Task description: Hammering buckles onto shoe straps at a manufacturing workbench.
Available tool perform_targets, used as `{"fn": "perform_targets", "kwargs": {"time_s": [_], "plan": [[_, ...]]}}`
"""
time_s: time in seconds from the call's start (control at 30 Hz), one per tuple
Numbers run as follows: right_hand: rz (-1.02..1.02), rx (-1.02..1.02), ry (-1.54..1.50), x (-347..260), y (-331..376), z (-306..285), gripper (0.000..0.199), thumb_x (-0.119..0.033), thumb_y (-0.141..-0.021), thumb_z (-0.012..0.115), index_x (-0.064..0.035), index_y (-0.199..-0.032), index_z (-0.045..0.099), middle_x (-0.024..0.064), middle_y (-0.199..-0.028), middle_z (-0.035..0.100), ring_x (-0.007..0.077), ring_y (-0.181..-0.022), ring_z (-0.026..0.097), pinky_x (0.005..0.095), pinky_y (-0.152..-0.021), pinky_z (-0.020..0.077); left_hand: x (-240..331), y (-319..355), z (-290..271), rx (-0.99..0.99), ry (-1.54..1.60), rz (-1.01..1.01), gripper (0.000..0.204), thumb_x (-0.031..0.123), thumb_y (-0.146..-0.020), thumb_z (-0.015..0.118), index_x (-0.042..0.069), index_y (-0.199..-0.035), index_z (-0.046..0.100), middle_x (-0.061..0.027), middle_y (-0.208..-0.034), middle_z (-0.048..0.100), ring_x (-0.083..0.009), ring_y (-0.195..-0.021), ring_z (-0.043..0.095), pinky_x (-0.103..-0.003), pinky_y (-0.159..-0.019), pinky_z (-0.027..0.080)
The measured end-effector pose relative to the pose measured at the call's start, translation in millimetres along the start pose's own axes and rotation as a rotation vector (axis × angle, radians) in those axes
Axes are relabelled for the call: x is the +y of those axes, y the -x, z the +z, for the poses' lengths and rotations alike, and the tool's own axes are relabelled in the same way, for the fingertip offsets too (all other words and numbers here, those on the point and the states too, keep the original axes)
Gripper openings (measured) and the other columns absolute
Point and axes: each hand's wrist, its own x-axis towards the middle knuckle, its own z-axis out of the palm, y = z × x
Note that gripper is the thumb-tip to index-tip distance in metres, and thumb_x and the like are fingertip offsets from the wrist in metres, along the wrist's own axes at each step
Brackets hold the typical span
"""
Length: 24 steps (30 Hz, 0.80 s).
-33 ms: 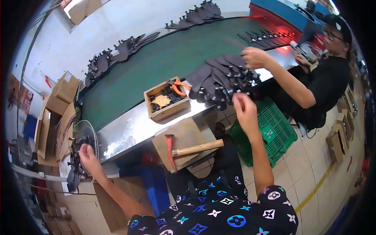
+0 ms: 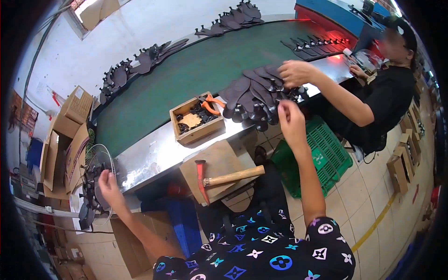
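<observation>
My left hand [image 2: 110, 190] is at the lower left, fingers drawn together beside dark pieces [image 2: 87, 198] hanging around a white wire hoop [image 2: 112, 170]. What its fingertips hold, if anything, I cannot make out. My right hand [image 2: 292, 122] reaches to the near right edge of a heap of dark grey, sole-shaped pieces [image 2: 240, 91] with shiny black ends. Its thumb and fingers are bent close together at the heap, and whatever lies between them is hidden. Between my arms a hammer [image 2: 233, 176] with a red head and wooden handle rests on a board [image 2: 212, 161].
A wooden box [image 2: 198, 135] with small black parts and orange-handled pliers [image 2: 212, 103] stands on the bench's metal edge. More sole-shaped pieces [image 2: 144, 58] line the green surface's far side. A co-worker's hand [image 2: 295, 73] hovers over the heap. A green crate [image 2: 322, 156] stands below.
My left hand has shifted slightly right. My right hand has risen a little toward the heap. The co-worker's hand has moved slightly left and down.
</observation>
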Motion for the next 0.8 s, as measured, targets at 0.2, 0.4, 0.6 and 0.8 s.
{"fn": "perform_targets", "kwargs": {"time_s": [0.2, 0.4, 0.6, 0.8], "plan": [[-0.191, 0.138, 0.329, 17, -68, 2, 0.016, -0.018, -0.098, 0.055, -0.0031, -0.1, 0.061, 0.0182, -0.09, 0.067, 0.0372, -0.083, 0.065, 0.0451, -0.071, 0.0514, 78, 80, 59, -0.399, -0.089, -0.12, 0.024, 0.016, -0.097, 0.059, 0.003, -0.117, 0.063, -0.0019, -0.086, 0.061, -0.0079, -0.073, 0.05, -0.023, -0.066, 0.041], [-0.31, -0.085, 0.651, 36, -87, 1, 0.053, -0.049, -0.092, 0.061, -0.0045, -0.122, 0.058, 0.0175, -0.116, 0.064, 0.0343, -0.11, 0.059, 0.0495, -0.091, 0.0453, 70, 101, 59, -0.508, 0.056, -0.101, 0.024, 0.014, -0.096, 0.06, -0.002, -0.115, 0.062, -0.0155, -0.102, 0.07, -0.0201, -0.097, 0.067, -0.031, -0.088, 0.051], [-0.379, -0.357, 0.472, 49, -90, 36, 0.027, -0.028, -0.09, 0.068, -0.0026, -0.099, 0.065, 0.0167, -0.106, 0.066, 0.0358, -0.107, 0.06, 0.0473, -0.086, 0.0462, 74, 109, 68, -0.439, 0.053, -0.025, 0.022, 0.014, -0.095, 0.06, -0.004, -0.108, 0.064, -0.0187, -0.101, 0.07, -0.0241, -0.094, 0.068, -0.034, -0.085, 0.051], [0.139, -0.278, -0.638, -99, -51, 36, 0.02, -0.021, -0.098, 0.063, -0.0018, -0.104, 0.064, -0.001, -0.091, 0.063, 0.0083, -0.084, 0.058, 0.0243, -0.07, 0.0475, 159, 128, 93, -0.185, -0.096, 0.288, 0.044, 0.016, -0.086, 0.07, -0.001, -0.125, 0.057, -0.0187, -0.121, 0.062, -0.0372, -0.112, 0.058, -0.041, -0.096, 0.043]]}}
